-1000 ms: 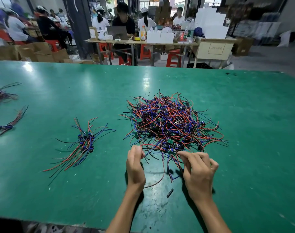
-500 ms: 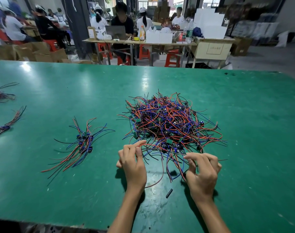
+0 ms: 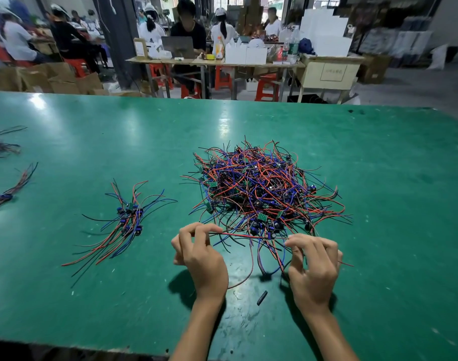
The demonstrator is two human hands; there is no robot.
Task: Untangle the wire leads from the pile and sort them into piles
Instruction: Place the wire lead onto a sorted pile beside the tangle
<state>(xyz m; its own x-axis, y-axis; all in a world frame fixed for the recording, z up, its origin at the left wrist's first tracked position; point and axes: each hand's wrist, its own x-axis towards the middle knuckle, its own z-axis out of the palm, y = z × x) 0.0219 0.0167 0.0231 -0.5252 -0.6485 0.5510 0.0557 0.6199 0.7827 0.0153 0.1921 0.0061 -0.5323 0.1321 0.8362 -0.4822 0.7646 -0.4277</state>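
Note:
A big tangled pile of red, blue and black wire leads [image 3: 264,188] with small green boards lies in the middle of the green table [image 3: 379,230]. At its near edge my left hand [image 3: 200,254] pinches one end of a red lead [image 3: 238,235]. My right hand [image 3: 314,264] pinches leads at the other end, so the red lead stretches level between both hands. More leads hang in loops under my right hand. A smaller sorted pile of leads [image 3: 126,222] lies to the left.
Two more small bundles [image 3: 3,198] [image 3: 1,147] lie at the table's far left edge. A short black sleeve piece [image 3: 261,298] lies between my wrists. Beyond the table's far edge stand other tables, red stools, boxes and seated people.
Both hands have lifted slightly and spread apart, pulling a red lead taut out of the pile's near edge. My left hand moved left and turned its fingers round the wire.

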